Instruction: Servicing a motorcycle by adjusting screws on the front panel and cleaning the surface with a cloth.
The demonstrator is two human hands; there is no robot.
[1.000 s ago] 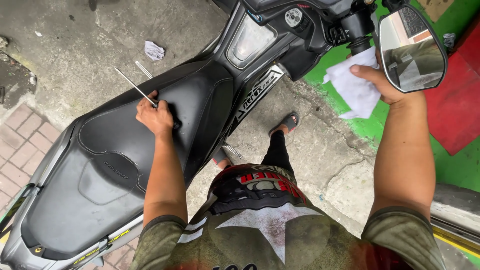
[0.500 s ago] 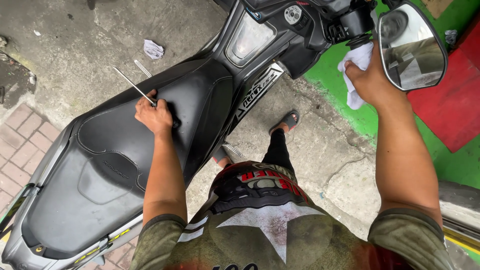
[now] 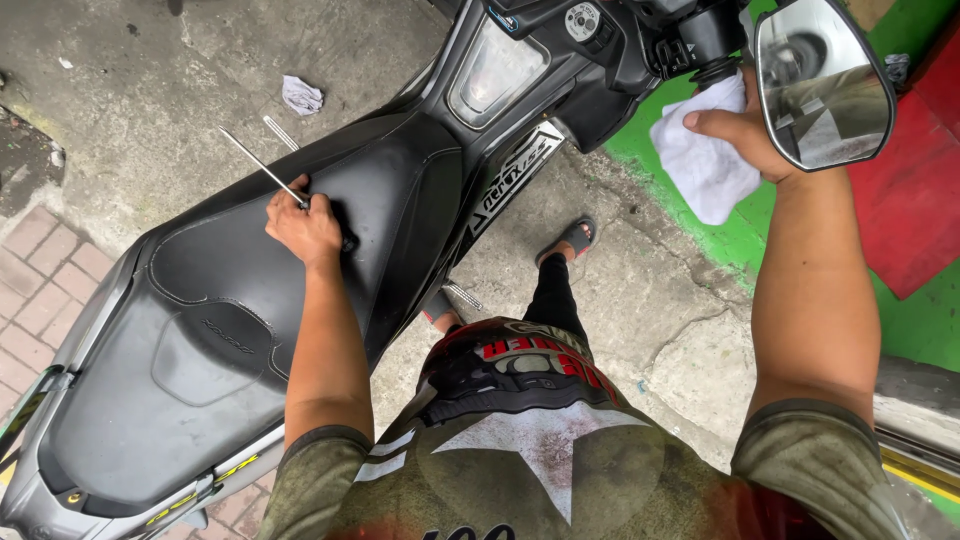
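Observation:
A black scooter stands in front of me, its long black seat (image 3: 250, 330) running to the lower left. My left hand (image 3: 305, 225) rests on the front of the seat, fingers closed around a thin metal screwdriver (image 3: 262, 168) whose shaft points up and left. My right hand (image 3: 745, 125) presses a white cloth (image 3: 705, 165) against the handlebar grip (image 3: 700, 50), just left of the rear-view mirror (image 3: 822, 85). The handlebar panel with a round key switch (image 3: 582, 20) lies at the top centre.
Cracked concrete floor surrounds the scooter, with a crumpled rag (image 3: 300, 95) on it at the upper left. Brick paving (image 3: 45, 290) borders the left edge. Green and red painted floor (image 3: 920, 200) lies at the right. My sandalled foot (image 3: 570, 240) stands beside the scooter.
My right hand has carried the white cloth up from below the mirror onto the handlebar grip. The left hand with the screwdriver has stayed on the seat.

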